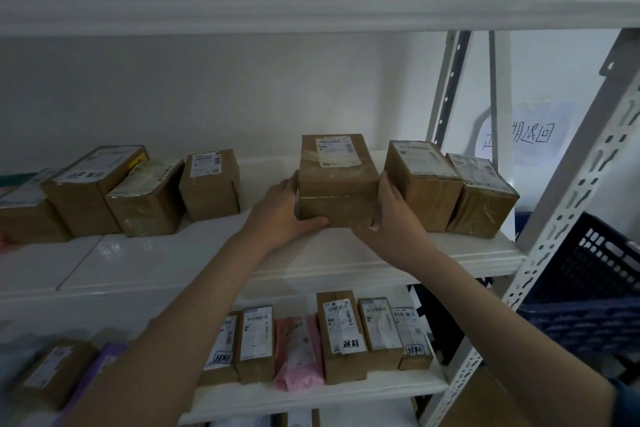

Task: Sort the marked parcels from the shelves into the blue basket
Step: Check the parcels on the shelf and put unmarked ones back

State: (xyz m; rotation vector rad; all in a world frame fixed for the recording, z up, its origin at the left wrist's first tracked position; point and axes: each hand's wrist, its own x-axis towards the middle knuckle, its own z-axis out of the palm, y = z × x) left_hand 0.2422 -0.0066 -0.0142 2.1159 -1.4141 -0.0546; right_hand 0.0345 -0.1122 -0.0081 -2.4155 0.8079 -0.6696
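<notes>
Both hands on one parcel, mid shelf. Tall brown cardboard box w/ white shipping label on top (337, 180) stands on the white shelf board (173, 263), near its right half, set fwd of the row behind it.

L hand (282, 210): palm flat vs box's left face, thumb hooked along the lower front edge, fingers wrapped round the side. R hand (389, 215): fingers up the right face, thumb tucked under the front bottom corner. Box clamped btwn the two. Can't tell if its base is on the board or just clear of it.

Just right of R hand: brown taped carton w/ label (424, 184), touching or nearly touching the fingers. Beside that, a smaller tape-wrapped brown carton (481, 198), tilted. Left of the held box, w/ a gap: squat brown box w/ white label (211, 184), then more cartons; one long brown carton w/ handwritten black marking on its label (93, 184) leans toward the left.

Lower shelf: row of small upright brown parcels; one w/ a white tag marked in black (341, 333), pink poly mailer (298, 350) next to it on its left.

Dark blue slatted plastic basket (588, 291) at far right, beyond the white perforated steel upright (568, 218), well apart from the held box.
</notes>
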